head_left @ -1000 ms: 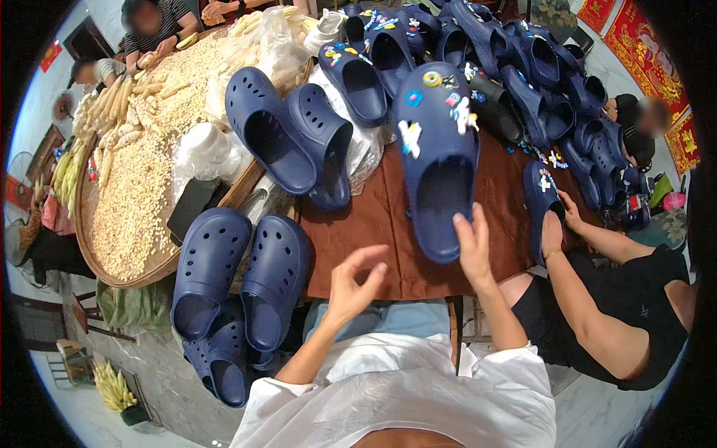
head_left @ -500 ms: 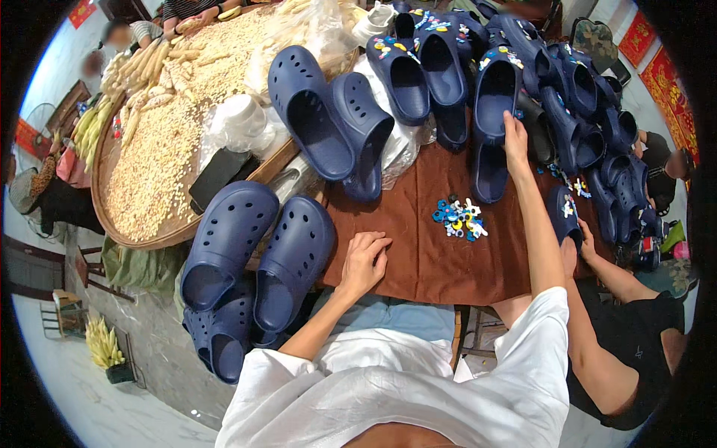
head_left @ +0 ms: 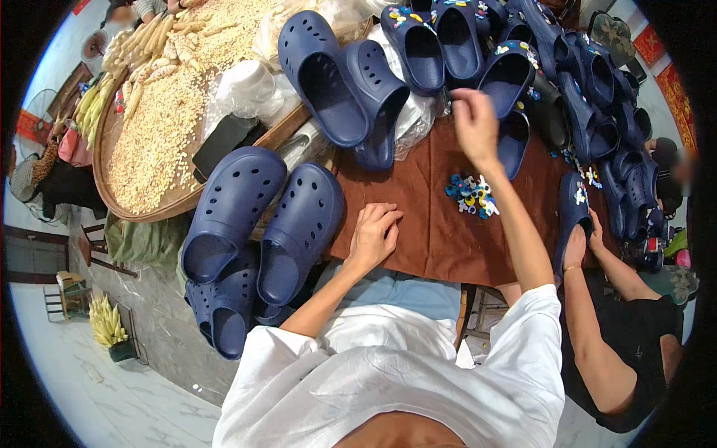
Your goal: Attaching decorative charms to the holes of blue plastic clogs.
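Note:
My left hand (head_left: 376,233) lies on the brown cloth (head_left: 411,257), fingers loosely spread, holding nothing. My right hand (head_left: 478,127) is raised above the cloth and blurred by motion; its fingers look apart, and I see nothing in them. Just right of it sits a navy clog (head_left: 510,81) with colourful charms on its toe, resting over another navy clog (head_left: 514,142). Below my right hand is a small pile of blue, white and yellow shoe charms (head_left: 470,196). Plain navy clogs (head_left: 326,86) lie left of my right hand, and more plain clogs (head_left: 237,205) are stacked beside my left forearm.
Decorated clogs (head_left: 594,75) crowd the far right. A co-worker's hands (head_left: 579,243) hold a navy clog (head_left: 573,213) with a charm at the right. A round tray (head_left: 104,187) of corn kernels stands at the left, with a dark flat object (head_left: 224,145) near its edge.
My right hand has let go of the charm-covered clog and moved left, away from it. My left hand stays on the cloth. The view has shifted slightly.

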Demonstrator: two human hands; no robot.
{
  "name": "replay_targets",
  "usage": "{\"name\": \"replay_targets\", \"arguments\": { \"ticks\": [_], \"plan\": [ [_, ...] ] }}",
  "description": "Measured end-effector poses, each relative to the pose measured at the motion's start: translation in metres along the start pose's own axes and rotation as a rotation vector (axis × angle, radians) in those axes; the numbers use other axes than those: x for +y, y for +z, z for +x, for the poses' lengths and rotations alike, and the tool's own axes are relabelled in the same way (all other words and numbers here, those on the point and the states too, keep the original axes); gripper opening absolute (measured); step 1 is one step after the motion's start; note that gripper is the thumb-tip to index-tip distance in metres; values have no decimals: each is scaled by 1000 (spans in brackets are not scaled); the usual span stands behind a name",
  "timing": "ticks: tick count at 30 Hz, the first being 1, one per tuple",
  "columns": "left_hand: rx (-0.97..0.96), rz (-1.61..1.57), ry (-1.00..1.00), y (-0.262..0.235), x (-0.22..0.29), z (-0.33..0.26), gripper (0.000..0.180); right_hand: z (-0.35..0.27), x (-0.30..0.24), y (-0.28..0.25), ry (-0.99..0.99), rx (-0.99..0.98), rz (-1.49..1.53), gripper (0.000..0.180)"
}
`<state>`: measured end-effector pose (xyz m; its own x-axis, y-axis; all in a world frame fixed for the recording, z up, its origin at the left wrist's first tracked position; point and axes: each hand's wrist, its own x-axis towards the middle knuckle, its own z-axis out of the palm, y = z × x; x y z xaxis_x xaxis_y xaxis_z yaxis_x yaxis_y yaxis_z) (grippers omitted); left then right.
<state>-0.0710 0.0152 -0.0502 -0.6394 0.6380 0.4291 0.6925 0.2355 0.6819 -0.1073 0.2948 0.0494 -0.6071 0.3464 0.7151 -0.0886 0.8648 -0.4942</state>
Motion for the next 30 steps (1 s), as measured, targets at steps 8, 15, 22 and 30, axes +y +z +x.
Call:
{"name": "replay_targets", "arguments": {
  "ticks": [8,15,22,30],
  "plan": [
    [10,-36,-9,3,0,-1,21,-17,-104,66,228,-306,265,32],
    [46,11,32,0,2,-2,21,-25,-110,90,263,-392,-40,32],
    [225,-83,-1,4,0,-2,21,-78,-116,30,209,-307,122,22],
    [334,-600,-258,-16,11,-41,12,-205,-140,-92,582,-329,79,24]
  ]
}}
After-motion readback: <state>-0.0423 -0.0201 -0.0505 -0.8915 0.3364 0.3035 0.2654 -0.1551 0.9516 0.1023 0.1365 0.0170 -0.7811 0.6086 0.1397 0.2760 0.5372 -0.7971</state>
